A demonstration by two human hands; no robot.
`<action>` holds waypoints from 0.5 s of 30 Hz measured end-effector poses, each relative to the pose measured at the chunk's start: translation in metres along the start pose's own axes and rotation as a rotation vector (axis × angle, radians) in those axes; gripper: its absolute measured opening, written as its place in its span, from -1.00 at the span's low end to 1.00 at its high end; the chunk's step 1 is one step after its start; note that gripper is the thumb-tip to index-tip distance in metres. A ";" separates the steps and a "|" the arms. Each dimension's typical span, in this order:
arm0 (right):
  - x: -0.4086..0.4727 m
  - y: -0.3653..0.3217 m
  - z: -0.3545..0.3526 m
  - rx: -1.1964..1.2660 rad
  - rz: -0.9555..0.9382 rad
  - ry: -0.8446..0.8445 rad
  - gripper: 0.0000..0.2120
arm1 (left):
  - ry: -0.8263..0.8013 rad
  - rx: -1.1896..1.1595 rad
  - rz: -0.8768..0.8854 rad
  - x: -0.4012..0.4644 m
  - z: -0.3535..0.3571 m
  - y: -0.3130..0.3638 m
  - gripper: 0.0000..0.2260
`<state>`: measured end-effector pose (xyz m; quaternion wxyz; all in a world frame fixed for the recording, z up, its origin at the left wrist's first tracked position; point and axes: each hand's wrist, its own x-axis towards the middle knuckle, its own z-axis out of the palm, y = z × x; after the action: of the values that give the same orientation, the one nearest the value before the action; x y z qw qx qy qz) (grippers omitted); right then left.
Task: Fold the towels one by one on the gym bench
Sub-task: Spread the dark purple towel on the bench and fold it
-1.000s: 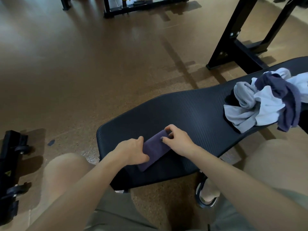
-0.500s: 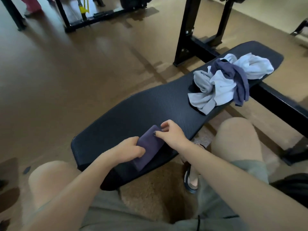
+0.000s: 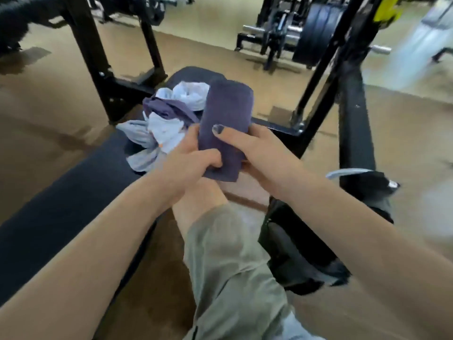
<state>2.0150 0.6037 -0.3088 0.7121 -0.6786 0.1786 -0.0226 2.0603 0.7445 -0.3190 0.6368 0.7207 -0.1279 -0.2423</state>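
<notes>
Both grips — left hand (image 3: 188, 165), right hand (image 3: 255, 148) — clasp the soft, oblong folded purple towel (image 3: 226, 119).

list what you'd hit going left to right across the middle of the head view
bench pad → pile of unfolded towels → left hand → folded purple towel → right hand → black frame post

The setting is a gym. Indicators: a padded black worktop (image 3: 73, 192) of weight-bench type, a black steel rack frame (image 3: 90, 57) bolted at its base, a barbell loaded with black weight plates (image 3: 316, 33) on a stand, and a tan rubberised floor (image 3: 49, 114)
</notes>
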 end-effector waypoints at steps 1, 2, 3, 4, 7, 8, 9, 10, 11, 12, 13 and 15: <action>-0.001 0.000 -0.013 -0.077 -0.034 0.045 -0.64 | -0.037 -0.016 0.026 0.004 0.017 -0.002 -0.67; -0.007 0.001 -0.032 -0.144 -0.068 0.097 -0.66 | -0.089 -0.030 0.034 0.007 0.038 -0.005 -0.66; -0.012 0.004 -0.052 -0.212 -0.103 0.145 -0.71 | -0.142 -0.034 0.031 0.009 0.058 -0.008 -0.58; -0.018 0.007 -0.071 -0.277 -0.143 0.171 -0.76 | -0.180 -0.022 0.032 0.011 0.075 -0.013 -0.56; -0.050 0.018 -0.116 -0.534 -0.313 0.214 -0.75 | -0.303 0.063 0.034 0.013 0.116 -0.034 -0.41; -0.062 0.023 -0.127 -0.646 -0.368 0.208 -0.75 | -0.346 0.108 0.035 0.011 0.124 -0.041 -0.38; -0.072 0.031 -0.137 -0.775 -0.412 0.192 -0.75 | -0.416 0.184 0.047 0.009 0.130 -0.050 -0.40; -0.080 0.040 -0.146 -0.908 -0.451 0.171 -0.76 | -0.500 0.316 0.077 0.006 0.135 -0.060 -0.45; -0.086 0.051 -0.153 -1.030 -0.491 0.155 -0.77 | -0.576 0.505 0.128 0.002 0.139 -0.072 -0.50; -0.088 0.064 -0.161 -1.134 -0.520 0.144 -0.77 | -0.627 0.709 0.199 -0.002 0.142 -0.087 -0.49; -0.088 0.079 -0.166 -1.218 -0.526 0.129 -0.76 | -0.659 0.888 0.296 -0.008 0.145 -0.100 -0.49; -0.086 0.112 -0.178 -1.388 -0.504 0.089 -0.75 | -0.709 1.116 0.513 -0.021 0.152 -0.124 -0.53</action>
<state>1.8601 0.4660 -0.4016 0.0844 -0.9917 0.0192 -0.0947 1.9492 0.6444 -0.4476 0.1294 0.7643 -0.5983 -0.2028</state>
